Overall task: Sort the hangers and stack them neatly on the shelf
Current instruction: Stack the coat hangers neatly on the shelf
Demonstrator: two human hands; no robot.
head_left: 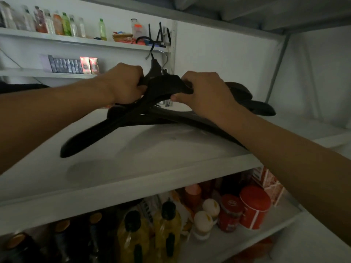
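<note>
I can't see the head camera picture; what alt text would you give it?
Both hands, left hand and right hand, grip a bundle of black hangers over a white shelf. The hangers' far ends rest on the shelf. Bottles and red tins fill the shelf below; small bottles line a higher shelf behind.

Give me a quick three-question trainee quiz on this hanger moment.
1. True or false: both hands grip the black hangers.
2. What surface do the hangers lie on?
3. What sits on the lower shelf at right: A) red tins, B) folded towels?

Key: 1. True: left hand and right hand both hold the bundle. 2. The white shelf. 3. A, red tins.
</note>
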